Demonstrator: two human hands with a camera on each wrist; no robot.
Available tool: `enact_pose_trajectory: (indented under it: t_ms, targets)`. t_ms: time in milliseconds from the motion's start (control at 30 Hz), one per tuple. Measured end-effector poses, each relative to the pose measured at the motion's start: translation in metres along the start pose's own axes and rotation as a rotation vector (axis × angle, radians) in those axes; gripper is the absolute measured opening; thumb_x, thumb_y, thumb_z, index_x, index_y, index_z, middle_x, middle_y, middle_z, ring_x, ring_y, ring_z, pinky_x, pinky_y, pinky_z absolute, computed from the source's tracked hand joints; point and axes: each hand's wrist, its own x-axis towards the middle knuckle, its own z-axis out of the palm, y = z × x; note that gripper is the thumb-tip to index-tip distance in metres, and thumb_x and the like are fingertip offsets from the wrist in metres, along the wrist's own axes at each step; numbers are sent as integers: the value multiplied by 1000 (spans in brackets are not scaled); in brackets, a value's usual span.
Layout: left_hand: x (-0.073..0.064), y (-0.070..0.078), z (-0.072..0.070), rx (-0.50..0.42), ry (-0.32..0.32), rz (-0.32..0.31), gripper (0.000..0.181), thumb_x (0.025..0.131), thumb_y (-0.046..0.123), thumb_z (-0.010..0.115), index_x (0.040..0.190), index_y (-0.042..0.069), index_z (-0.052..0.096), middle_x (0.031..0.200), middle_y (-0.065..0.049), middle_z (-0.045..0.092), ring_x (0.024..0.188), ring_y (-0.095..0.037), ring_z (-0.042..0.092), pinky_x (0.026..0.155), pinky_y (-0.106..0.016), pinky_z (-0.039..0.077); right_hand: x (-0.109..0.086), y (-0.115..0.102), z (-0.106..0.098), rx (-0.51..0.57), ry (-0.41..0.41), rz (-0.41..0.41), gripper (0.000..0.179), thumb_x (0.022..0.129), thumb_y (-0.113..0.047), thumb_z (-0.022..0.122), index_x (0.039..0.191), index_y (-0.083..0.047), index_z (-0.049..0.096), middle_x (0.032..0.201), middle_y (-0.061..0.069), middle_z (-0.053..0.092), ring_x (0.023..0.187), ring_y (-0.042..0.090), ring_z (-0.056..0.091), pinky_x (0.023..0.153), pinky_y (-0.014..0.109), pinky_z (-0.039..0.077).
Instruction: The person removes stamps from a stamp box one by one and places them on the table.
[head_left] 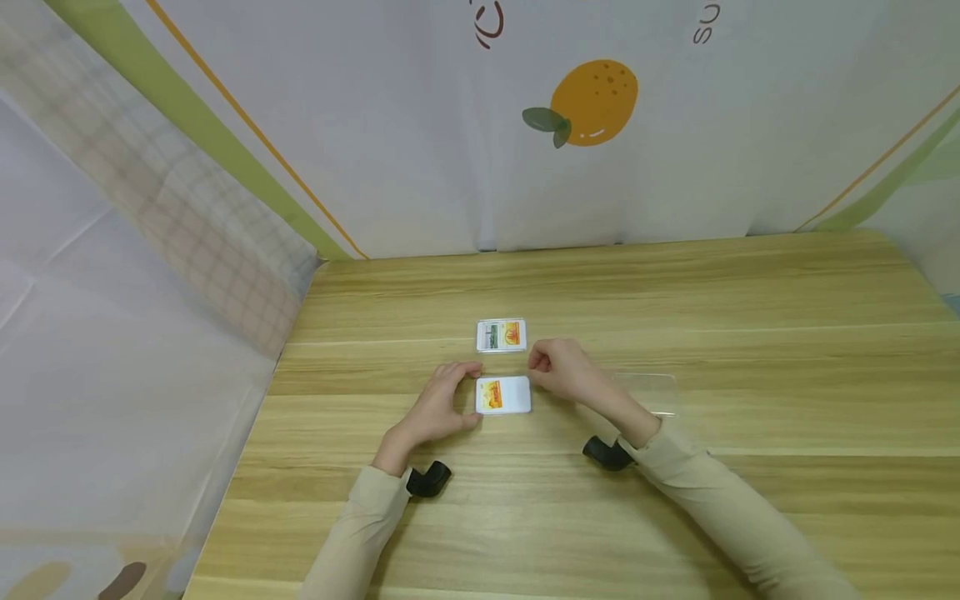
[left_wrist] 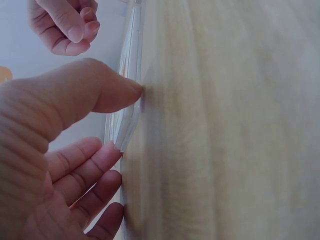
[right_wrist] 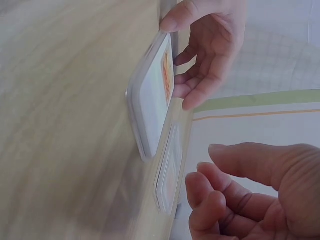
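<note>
A flat clear plastic case (head_left: 514, 395) with a white insert and a yellow-orange picture lies on the table, its long side running left to right. At its left end, my left hand (head_left: 437, 406) holds it by the edges, thumb at the near edge and fingers at the far one. My right hand (head_left: 567, 371) hovers just off the case's right end. Its fingers are loosely bent, thumb tip apart from them, with nothing visible between. Beyond lies a second case (head_left: 501, 336), showing one dark picture and one orange picture.
A transparent plastic piece (head_left: 651, 385) lies on the wooden table (head_left: 787, 358), partly behind my right forearm. A black camera mount (head_left: 429, 480) sits at the left wrist, another (head_left: 606, 454) at the right. A fruit-printed curtain (head_left: 420, 150) hangs along the table's back edge.
</note>
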Motion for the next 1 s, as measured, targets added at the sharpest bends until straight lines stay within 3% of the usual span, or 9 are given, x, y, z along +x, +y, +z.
enact_pose_trajectory:
  t_ms: [267, 767, 1000]
  targets:
    - [1, -2, 0, 1, -11, -14, 70, 67, 5, 76, 131, -2, 47, 122, -11, 55, 120, -29, 41, 106, -45, 30, 4, -3, 4, -6, 9, -38, 8, 80, -2, 68, 74, -1, 62, 66, 3, 57, 61, 12, 50, 54, 22, 43]
    - [1, -3, 0, -3, -3, -1, 71, 66, 3, 76, 130, -3, 47, 121, -11, 56, 118, -29, 42, 105, -45, 31, 8, -10, 11, -6, -37, 5, 8, 82, -5, 68, 77, -3, 62, 68, 2, 57, 63, 13, 51, 55, 20, 42]
    - [0, -1, 0, -2, -4, -2, 70, 66, 4, 76, 129, -3, 47, 121, -11, 55, 117, -29, 42, 103, -45, 32, 9, -11, 13, 0, -37, -35, 8, 81, -3, 68, 77, -2, 61, 66, 2, 55, 61, 12, 48, 54, 20, 40]
